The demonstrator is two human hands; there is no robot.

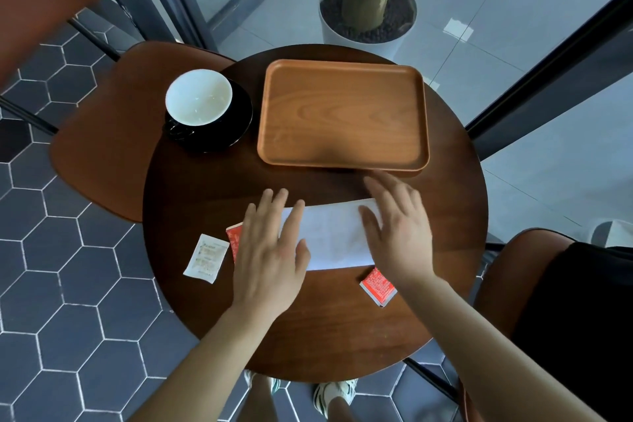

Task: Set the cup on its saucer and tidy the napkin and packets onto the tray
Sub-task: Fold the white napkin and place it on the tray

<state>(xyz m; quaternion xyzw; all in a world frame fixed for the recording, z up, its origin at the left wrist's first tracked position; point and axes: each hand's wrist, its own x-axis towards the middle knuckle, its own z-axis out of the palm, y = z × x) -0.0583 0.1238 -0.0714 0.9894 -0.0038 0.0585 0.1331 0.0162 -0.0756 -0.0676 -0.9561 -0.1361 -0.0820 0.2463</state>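
The cup (198, 101) already sits on its dark saucer (236, 127) at the table's (308, 319) far left, so that part looks done. The wooden tray (342, 115) lies bare beside it, ready to receive things. Both hands are spread flat over the white napkin (332, 236) just in front of the tray: the left hand (270, 250) covers its left end, the right hand (397, 233) its right, fingers open and gripping nothing, likely to fold or smooth it. A white packet (206, 259) and two red packets (378, 286) (234, 237) lie beside the napkin.
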